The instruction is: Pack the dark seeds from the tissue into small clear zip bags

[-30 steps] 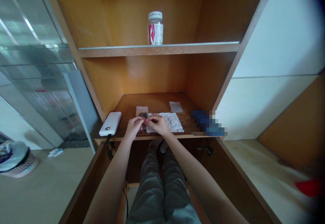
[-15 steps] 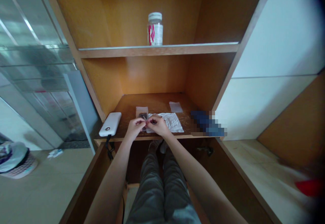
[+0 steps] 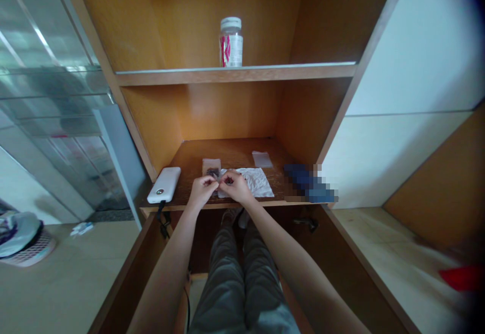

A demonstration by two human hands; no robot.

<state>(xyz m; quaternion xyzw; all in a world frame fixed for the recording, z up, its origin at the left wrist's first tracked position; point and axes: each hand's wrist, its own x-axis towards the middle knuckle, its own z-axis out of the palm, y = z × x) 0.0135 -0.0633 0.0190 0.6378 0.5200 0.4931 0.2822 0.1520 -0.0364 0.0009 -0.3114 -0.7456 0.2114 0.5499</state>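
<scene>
My left hand (image 3: 203,189) and my right hand (image 3: 235,186) meet fingertip to fingertip above the front of the lower shelf. Both are closed in a pinch. What sits between the fingertips is too small to make out. Just behind my left hand lies a small clear zip bag (image 3: 211,164) with dark bits in it, partly covered by the fingers. A crumpled white tissue (image 3: 260,182) is spread under and to the right of my right hand, with a few dark specks near the fingers. Farther back lies another clear zip bag (image 3: 262,159), flat on the wood.
A white power bank (image 3: 164,185) with a black cable lies at the shelf's left. At the right is a dark blue, pixelated object (image 3: 308,182). A white-capped bottle (image 3: 231,43) stands on the upper shelf (image 3: 170,77). Cabinet doors (image 3: 352,268) stand open below.
Both hands stay pinched together in nearly the same place, with only slight finger movement. The things on the shelves have not moved.
</scene>
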